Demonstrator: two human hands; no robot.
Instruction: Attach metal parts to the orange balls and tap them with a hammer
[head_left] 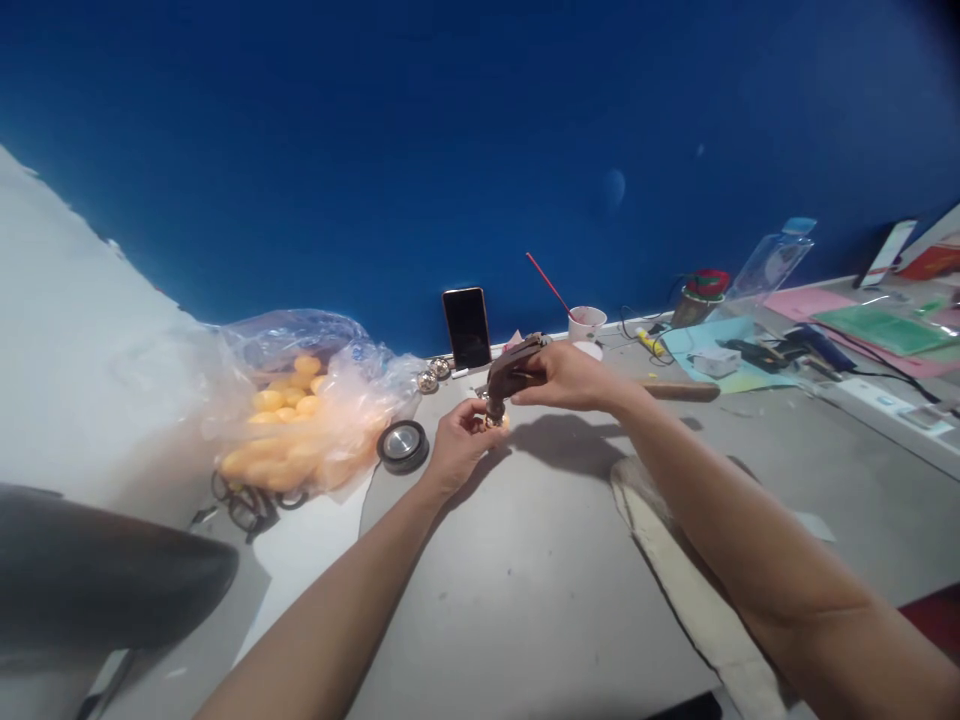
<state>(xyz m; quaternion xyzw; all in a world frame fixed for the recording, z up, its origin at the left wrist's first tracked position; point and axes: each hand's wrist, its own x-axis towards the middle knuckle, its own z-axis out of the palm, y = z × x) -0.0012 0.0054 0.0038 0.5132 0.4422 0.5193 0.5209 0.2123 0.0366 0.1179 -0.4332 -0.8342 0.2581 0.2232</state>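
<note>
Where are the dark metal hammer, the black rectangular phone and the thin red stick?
Dark metal hammer (508,372): head camera view, on its head.
Black rectangular phone (467,328): head camera view, mid-screen.
Thin red stick (550,285): head camera view, mid-length.

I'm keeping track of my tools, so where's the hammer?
In the head view, the hammer is near the centre, in the right hand, its head beside the left hand, with the dark-screened phone behind it.

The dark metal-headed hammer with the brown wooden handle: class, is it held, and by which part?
The right hand holds the hammer close to its head; the wooden handle's far end juts out ungripped.
</note>
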